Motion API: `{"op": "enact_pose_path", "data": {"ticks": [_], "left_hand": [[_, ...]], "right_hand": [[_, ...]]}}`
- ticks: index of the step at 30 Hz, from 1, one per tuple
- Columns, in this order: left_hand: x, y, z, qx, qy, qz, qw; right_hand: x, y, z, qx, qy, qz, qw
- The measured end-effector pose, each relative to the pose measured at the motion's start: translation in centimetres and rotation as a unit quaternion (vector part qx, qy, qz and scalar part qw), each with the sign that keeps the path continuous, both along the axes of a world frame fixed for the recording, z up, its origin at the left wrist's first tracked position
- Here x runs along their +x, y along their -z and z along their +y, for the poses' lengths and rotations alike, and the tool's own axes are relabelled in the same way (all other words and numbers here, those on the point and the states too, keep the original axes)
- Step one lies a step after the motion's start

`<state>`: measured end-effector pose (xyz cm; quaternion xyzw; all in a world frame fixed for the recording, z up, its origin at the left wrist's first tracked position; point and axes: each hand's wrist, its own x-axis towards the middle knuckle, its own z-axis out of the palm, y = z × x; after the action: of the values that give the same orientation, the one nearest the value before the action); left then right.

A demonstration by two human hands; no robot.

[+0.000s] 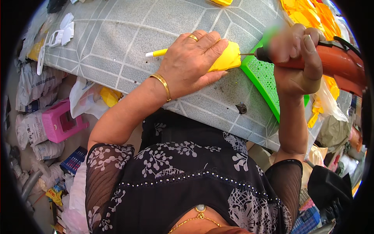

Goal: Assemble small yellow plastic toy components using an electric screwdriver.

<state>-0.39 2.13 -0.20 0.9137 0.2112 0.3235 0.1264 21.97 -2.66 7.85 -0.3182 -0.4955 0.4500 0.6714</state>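
My left hand (189, 62) is wrapped over a yellow plastic piece (230, 57) and presses it against the grey patterned tabletop (156, 29). Out from under that hand, on the left, pokes a thin yellow rod (159, 52) with a white tip. My right hand (299, 64) grips an orange-red power screwdriver (339, 64), held nearly level. Its slim metal bit (247, 54) points left and meets the right end of the yellow piece; whether a screw sits there I cannot make out. Below the screwdriver lies a bright green perforated plastic piece (260, 76).
A small dark round object (242, 108) lies near the table's front edge. Yellow-orange parts (306, 17) are heaped at the far right. White plastic pieces (64, 31) rest at the far left edge. Left of the table are a pink plastic frame (62, 121) and stuffed bags (37, 84).
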Motion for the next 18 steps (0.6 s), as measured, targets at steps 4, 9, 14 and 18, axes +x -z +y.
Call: {"op": "enact_pose_path", "data": {"ticks": [4,9,14,18], "left_hand": [[0.11,-0.08,-0.05,-0.004,0.003,0.001,1.0],[0.09,-0.17,-0.07,-0.002,0.0,0.006,1.0],[0.11,-0.08,-0.03,0.0,0.002,0.006,1.0],[0.14,-0.09,-0.06,0.001,0.001,0.013,1.0]], "right_hand": [[0.03,0.03,0.16,0.002,-0.03,-0.011,0.999],[0.62,0.03,0.55,0.021,-0.088,-0.036,0.995],[0.17,-0.09,0.5,0.031,-0.106,-0.054,0.992],[0.31,-0.12,0.68,0.029,-0.111,-0.06,0.992]]}}
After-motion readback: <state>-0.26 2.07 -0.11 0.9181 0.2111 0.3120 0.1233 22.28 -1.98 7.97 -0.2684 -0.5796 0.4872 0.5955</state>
